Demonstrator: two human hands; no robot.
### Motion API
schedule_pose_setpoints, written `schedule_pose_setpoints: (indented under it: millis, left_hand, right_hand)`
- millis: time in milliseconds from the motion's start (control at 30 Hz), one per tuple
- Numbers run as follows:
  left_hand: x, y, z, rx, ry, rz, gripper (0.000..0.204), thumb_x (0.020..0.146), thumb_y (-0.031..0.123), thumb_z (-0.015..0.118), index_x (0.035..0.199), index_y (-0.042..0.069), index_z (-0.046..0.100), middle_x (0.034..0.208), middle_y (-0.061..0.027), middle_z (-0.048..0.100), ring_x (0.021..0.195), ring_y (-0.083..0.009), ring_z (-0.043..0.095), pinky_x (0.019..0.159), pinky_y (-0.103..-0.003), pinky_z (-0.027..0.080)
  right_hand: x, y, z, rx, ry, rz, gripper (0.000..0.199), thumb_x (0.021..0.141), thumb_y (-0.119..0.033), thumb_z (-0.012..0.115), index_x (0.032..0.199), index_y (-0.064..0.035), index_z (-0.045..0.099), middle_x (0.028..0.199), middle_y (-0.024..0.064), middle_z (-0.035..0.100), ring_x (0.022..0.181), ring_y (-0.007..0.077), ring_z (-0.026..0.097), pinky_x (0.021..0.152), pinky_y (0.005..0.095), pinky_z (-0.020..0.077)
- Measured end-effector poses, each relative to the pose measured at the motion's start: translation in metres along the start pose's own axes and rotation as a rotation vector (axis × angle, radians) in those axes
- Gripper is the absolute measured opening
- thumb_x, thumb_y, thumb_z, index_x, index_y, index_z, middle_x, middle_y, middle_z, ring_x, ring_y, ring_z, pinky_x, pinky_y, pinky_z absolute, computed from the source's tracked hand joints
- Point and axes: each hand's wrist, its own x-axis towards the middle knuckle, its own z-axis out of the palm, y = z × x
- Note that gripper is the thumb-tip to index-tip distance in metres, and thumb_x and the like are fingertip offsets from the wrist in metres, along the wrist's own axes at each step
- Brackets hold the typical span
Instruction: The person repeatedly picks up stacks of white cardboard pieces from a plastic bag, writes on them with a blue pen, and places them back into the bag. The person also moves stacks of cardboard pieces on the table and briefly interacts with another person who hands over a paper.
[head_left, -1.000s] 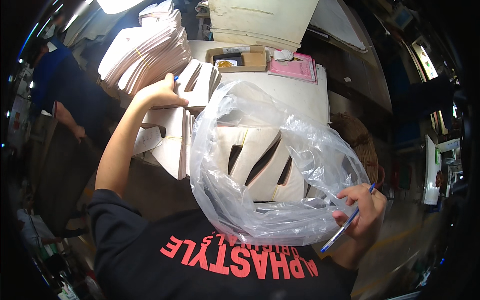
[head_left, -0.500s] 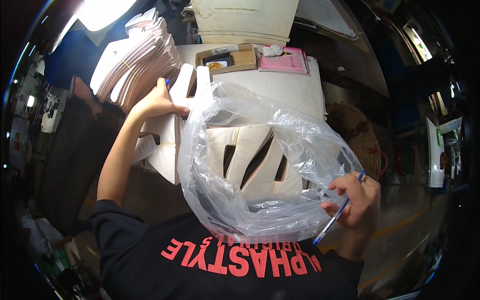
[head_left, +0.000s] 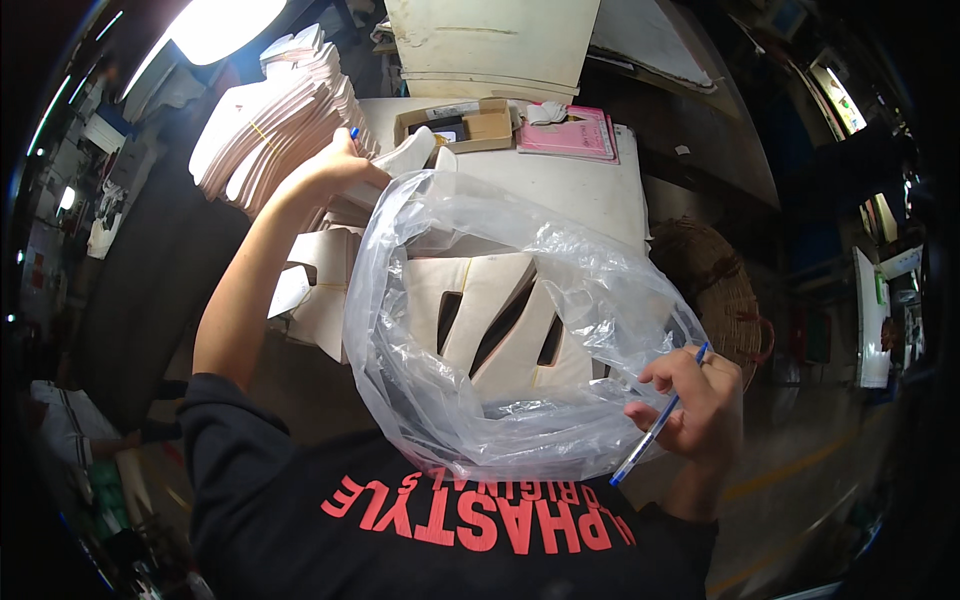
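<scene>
Your left hand [head_left: 348, 172] is pinching pale pieces [head_left: 410, 153] beside the clear bag [head_left: 395, 425], and your right hand [head_left: 702, 395] holds a blue pen [head_left: 642, 441]. Some tied pieces [head_left: 500, 335] are already inside the bag, but a tall stack [head_left: 262, 135] and a low pile [head_left: 318, 315] sit outside it

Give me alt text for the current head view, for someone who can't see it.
A person's left hand touches a tilted pale bundle beside a tall stack; the right hand, holding a blue pen, is at the edge of an open clear plastic bag containing pale slotted pieces. Beyond are a cardboard box and pink booklets.
</scene>
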Motion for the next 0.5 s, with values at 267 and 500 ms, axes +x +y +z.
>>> schedule_pose_setpoints:
  millis: [267, 500]
  left_hand:
    - [-0.003, 0.014, 0.007, 0.038, 0.058, 0.213, 0.131, 0.058, 0.031, 0.101, 0.157, -0.013, 0.026, 0.153, -0.0361, 0.046, 0.146, -0.041, 0.046, 0.119, -0.04, 0.039]
    - [-0.018, 0.052, -0.002, 0.153, 0.188, 0.309, 0.112, 0.054, 0.028, 0.096, 0.143, -0.012, 0.041, 0.127, -0.0284, 0.062, 0.12, -0.0371, 0.063, 0.103, -0.037, 0.052]
  right_hand:
    - [-0.012, 0.004, 0.008, -0.021, 0.021, -0.004, 0.053, 0.09, -0.058, 0.079, 0.078, -0.0104, 0.057, 0.061, 0.0022, 0.052, 0.049, 0.0234, 0.054, 0.049, 0.0358, 0.0448]
    - [-0.016, 0.005, 0.011, -0.013, 0.009, 0.02, 0.052, 0.09, -0.057, 0.079, 0.079, -0.0107, 0.057, 0.062, 0.0016, 0.053, 0.049, 0.023, 0.055, 0.05, 0.0362, 0.0453]
